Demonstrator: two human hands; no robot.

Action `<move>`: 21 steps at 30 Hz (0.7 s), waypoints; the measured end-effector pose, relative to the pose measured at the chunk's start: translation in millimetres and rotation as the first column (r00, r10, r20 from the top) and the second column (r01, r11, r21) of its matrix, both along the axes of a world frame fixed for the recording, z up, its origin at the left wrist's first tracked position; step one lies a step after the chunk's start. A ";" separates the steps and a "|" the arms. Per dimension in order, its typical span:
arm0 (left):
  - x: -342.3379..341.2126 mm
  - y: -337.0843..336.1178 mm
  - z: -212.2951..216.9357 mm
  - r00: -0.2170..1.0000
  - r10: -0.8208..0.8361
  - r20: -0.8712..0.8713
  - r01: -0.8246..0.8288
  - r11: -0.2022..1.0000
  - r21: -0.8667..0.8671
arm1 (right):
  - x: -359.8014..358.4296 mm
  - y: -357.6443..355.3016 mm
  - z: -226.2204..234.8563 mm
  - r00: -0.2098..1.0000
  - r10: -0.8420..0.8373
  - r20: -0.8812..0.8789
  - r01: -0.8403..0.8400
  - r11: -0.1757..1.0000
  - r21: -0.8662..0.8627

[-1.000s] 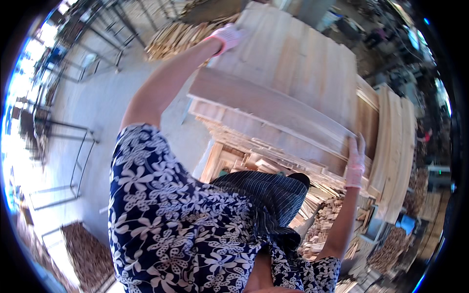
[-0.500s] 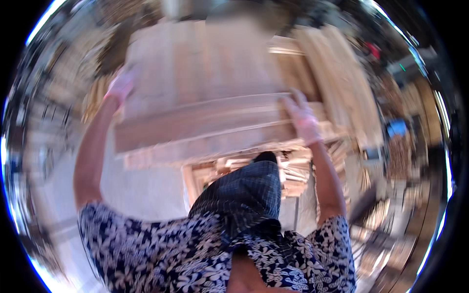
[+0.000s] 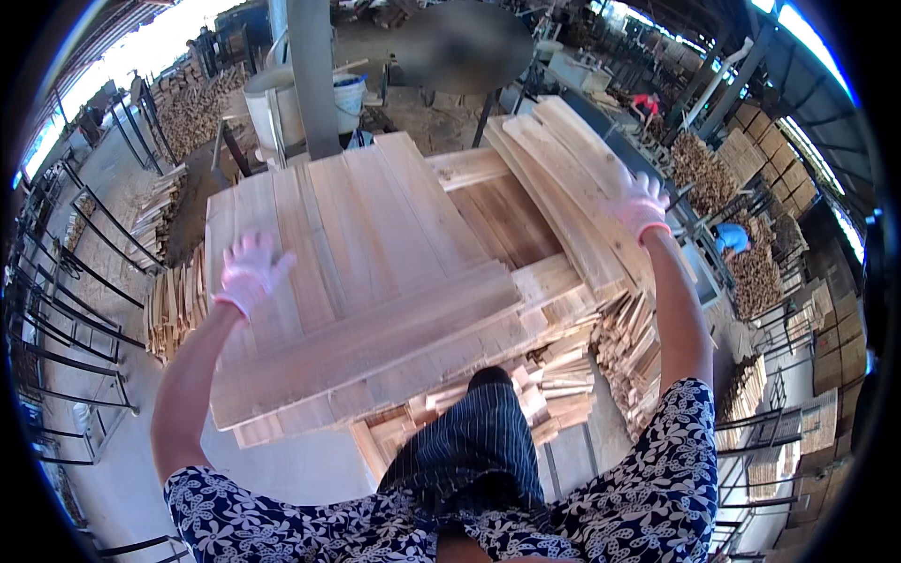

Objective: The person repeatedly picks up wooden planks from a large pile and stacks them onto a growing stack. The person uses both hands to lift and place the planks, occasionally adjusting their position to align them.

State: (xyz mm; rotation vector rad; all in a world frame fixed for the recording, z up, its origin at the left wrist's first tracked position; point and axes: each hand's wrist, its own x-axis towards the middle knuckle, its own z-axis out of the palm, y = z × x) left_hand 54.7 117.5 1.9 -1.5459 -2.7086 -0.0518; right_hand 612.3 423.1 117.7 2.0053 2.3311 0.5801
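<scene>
I observed both hands gloved in pale pink and raised over a stack of boards. The left hand lay flat on the top layer near the stack's left side, fingers spread apart and clamped on nothing. The right hand rested on a second pile of planks, which leaned tilted along the right side of the stack; its fingers were also apart, pressed on the plank surface rather than closed round an edge. The stack sat directly before the person, its top boards laid side by side and running away from the body, with thicker boards crossing its near edge. I could not tell what carried the stack. Below its near right corner I noted loose short offcuts heaped together. A grey post stood behind the stack, with a white bucket just beside it. To the left, metal racks lined a concrete floor, and small wood bundles lay near them. At far right, further wood heaps stood well apart from the stack, with another person in blue bent among them. The wearer's sleeves were dark blue with a white flower print.
</scene>
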 end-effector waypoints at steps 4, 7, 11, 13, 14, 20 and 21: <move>20.0 -6.1 3.9 1.000 -0.021 -0.021 0.021 1.000 -0.017 | 43.2 27.7 -11.0 0.988 -0.036 -0.152 0.010 0.986 -0.166; 23.0 -5.4 1.4 0.998 -0.031 -0.049 0.032 0.999 0.019 | 58.7 51.3 -17.2 0.969 -0.059 -0.240 0.013 0.983 -0.186; 19.8 -7.2 1.6 0.998 -0.041 -0.053 0.044 0.997 0.058 | 87.8 81.7 0.1 0.800 0.124 -0.587 -0.276 0.945 -0.175; 19.8 -4.0 -0.4 0.997 -0.050 -0.050 0.053 0.997 0.063 | 108.1 98.1 9.0 0.771 0.206 -0.602 -0.317 0.945 -0.083; 19.7 -1.4 -4.0 0.996 -0.050 -0.075 0.055 0.996 0.066 | 120.0 108.3 13.3 0.738 0.158 -0.656 -0.302 0.947 -0.112; 3.7 -10.4 -20.5 0.992 -0.048 -0.116 0.058 0.995 0.081 | 105.4 126.5 3.3 0.894 0.092 -0.438 -0.219 0.943 -0.249; 2.7 -11.9 -20.1 0.991 -0.048 -0.127 0.060 0.994 0.090 | 94.3 123.4 -3.5 0.929 0.043 -0.367 -0.179 0.921 -0.345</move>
